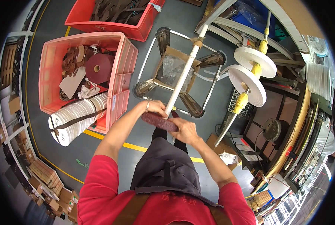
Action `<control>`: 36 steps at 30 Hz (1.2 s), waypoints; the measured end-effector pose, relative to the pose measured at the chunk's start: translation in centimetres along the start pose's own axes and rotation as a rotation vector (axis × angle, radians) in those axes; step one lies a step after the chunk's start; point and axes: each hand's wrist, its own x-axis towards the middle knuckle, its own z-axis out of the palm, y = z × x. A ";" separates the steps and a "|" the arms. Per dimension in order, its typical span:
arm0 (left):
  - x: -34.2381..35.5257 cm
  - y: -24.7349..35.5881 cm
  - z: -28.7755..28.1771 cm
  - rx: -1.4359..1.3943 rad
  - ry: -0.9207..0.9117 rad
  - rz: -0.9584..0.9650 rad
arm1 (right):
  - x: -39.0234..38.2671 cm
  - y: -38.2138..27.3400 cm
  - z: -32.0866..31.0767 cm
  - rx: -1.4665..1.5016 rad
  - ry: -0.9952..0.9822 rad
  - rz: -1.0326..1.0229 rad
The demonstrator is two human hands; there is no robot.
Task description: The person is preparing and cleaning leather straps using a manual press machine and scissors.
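Note:
A thick dark maroon roll point(159, 122), seen nearly edge-on, is in front of my body at the near end of a white pole point(183, 75). My left hand point(156, 108) is closed on the roll's left part, its fingers close to the pole. On the right side, my right hand point(185, 130) grips the roll's other end with bent fingers. Whether the pole passes into the roll's core is hidden by my hands. Brown tape point(196, 42) wraps the pole toward its far end.
Beyond the pole, a four-armed metal frame point(146, 87) surrounds an open cardboard box point(193, 80). At left stands a red crate point(49, 88) with a maroon roll point(100, 68) and white rolls point(77, 119). White tape reels point(246, 80) hang on a rod at right. Behind is another red crate point(135, 32).

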 end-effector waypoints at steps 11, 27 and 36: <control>-7.2 5.8 -2.2 0.380 0.630 0.395 | 5.4 0.0 -5.7 0.297 0.059 0.267; -0.3 12.2 -9.3 0.774 0.671 0.543 | 8.1 12.2 -3.8 1.014 0.267 0.427; 3.7 16.6 -13.4 0.854 0.791 0.495 | -2.0 18.2 -10.0 1.163 0.029 0.477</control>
